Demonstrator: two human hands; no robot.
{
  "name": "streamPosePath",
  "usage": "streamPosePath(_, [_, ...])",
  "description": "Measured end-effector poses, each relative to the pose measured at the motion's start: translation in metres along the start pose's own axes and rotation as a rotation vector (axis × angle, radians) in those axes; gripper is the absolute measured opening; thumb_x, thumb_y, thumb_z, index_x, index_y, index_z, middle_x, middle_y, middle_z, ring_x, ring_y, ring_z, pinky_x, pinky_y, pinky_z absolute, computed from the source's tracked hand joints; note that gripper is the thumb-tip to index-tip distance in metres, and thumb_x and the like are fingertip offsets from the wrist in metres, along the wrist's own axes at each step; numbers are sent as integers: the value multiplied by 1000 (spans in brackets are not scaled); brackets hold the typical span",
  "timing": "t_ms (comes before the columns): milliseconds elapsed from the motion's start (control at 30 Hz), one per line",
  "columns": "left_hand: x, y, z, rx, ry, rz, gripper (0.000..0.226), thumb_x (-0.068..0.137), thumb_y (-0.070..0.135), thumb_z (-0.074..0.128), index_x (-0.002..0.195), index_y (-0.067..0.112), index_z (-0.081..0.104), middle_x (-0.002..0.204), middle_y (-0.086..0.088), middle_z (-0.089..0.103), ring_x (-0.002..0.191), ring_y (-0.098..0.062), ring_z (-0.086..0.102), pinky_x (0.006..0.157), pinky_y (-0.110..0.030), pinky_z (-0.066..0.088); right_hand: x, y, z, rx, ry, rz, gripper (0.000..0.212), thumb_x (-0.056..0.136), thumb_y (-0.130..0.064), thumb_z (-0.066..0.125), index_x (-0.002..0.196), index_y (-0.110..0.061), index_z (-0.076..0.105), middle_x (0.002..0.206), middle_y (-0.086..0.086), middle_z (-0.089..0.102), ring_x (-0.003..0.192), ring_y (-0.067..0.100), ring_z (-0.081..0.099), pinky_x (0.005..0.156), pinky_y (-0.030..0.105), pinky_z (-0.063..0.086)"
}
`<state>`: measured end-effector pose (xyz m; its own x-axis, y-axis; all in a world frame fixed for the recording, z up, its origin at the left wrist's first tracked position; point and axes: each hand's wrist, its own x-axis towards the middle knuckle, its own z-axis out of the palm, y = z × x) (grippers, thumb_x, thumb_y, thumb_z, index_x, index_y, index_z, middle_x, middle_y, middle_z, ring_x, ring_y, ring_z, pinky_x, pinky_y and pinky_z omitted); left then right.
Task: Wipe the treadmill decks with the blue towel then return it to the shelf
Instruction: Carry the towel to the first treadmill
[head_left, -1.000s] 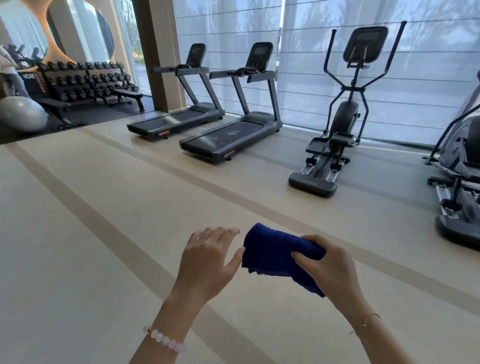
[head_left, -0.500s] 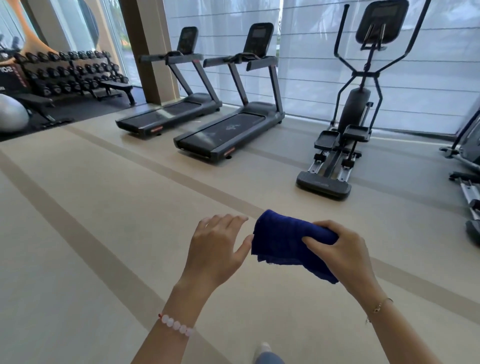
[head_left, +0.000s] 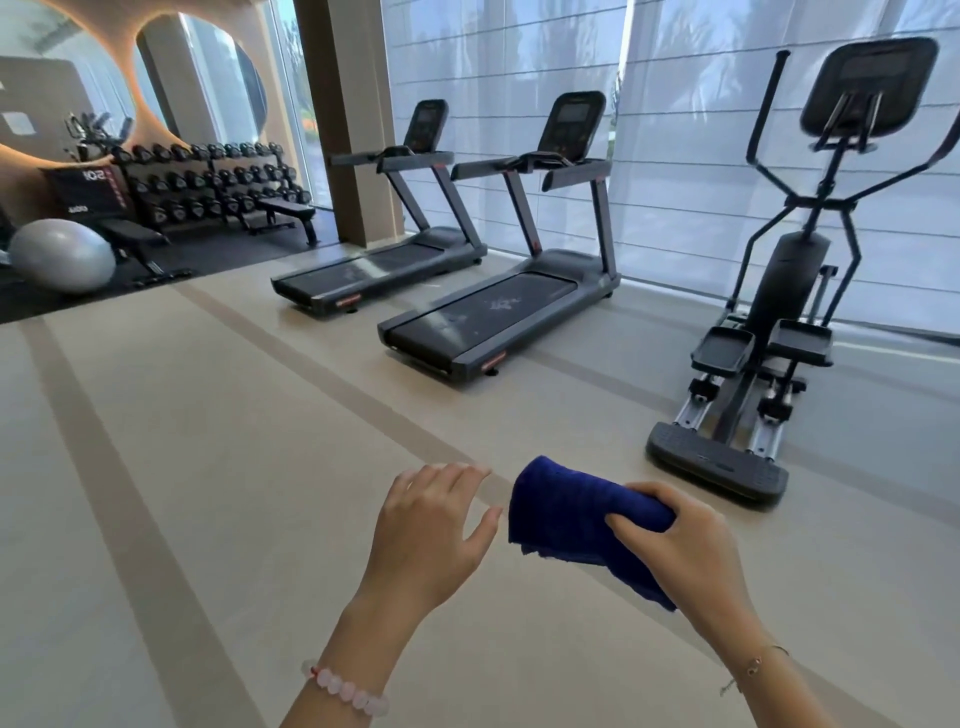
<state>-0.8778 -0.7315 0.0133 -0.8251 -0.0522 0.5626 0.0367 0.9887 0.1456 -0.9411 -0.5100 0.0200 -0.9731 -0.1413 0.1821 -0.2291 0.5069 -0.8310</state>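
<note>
My right hand (head_left: 675, 545) grips a folded blue towel (head_left: 561, 512) in front of me, low in the view. My left hand (head_left: 431, 525) hovers just left of the towel with relaxed, spread fingers and holds nothing. Two dark treadmills stand ahead by the window. The nearer treadmill (head_left: 483, 322) has pale smudges on its deck. The farther treadmill (head_left: 363, 270) lies to its left, also with marks on the belt. Both are a few steps away across the beige floor. No shelf is in view.
An elliptical trainer (head_left: 753, 364) stands at the right, close to my path. A dumbbell rack (head_left: 208, 182), a bench (head_left: 283, 213) and a grey exercise ball (head_left: 62, 254) fill the back left. A brown pillar (head_left: 348, 114) rises behind the farther treadmill.
The view has come closer to the treadmills and turned slightly left. Both hands keep the same pose, the right one still holding the towel.
</note>
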Motion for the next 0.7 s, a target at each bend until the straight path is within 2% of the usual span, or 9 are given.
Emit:
streamPosePath(133, [56, -28, 43, -1, -11, -4, 40, 83, 45, 41, 108, 22, 62, 97, 11, 66, 88, -11, 62, 80, -32, 48, 70, 9, 21, -9, -8, 20, 20, 74, -21, 67, 81, -40, 66, 71, -16, 69, 72, 3, 63, 63, 25, 51])
streamPosePath(500, [244, -133, 172, -13, -55, 49, 43, 85, 48, 38, 110, 23, 63, 101, 10, 67, 91, -10, 62, 81, -31, 49, 290, 26, 103, -40, 17, 40, 19, 74, -22, 67, 81, -40, 65, 69, -22, 67, 72, -8, 60, 55, 13, 45])
streamPosePath(700, [359, -183, 228, -34, -45, 88, 43, 85, 47, 38, 109, 23, 64, 98, 10, 67, 90, -9, 63, 78, -29, 49, 418, 21, 139, -48, 58, 68, 20, 74, -24, 68, 83, -42, 65, 69, -24, 66, 69, -7, 60, 55, 10, 42])
